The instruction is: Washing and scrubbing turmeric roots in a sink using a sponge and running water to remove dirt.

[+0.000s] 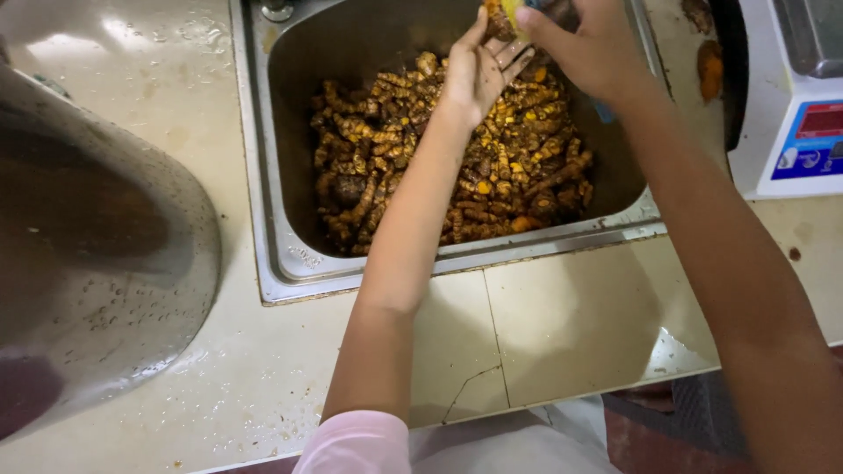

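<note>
A steel sink (281, 263) set in a tiled counter holds a heap of brown and orange turmeric roots (518, 175). Above the far side of the heap, my left hand (474, 75) pinches one turmeric piece (500, 19) between thumb and fingers. My right hand (593, 48) is closed around a small tool whose blue handle end (604, 112) shows below the palm, and its fingertips touch the same piece. Both forearms reach over the sink's front rim.
A large steel bowl (97, 263) with wet specks fills the left side. A white digital scale (795, 114) stands at the right, with an orange root scrap (709, 68) on the counter beside it. The cream tiles (562, 325) are wet and cracked near the front edge.
</note>
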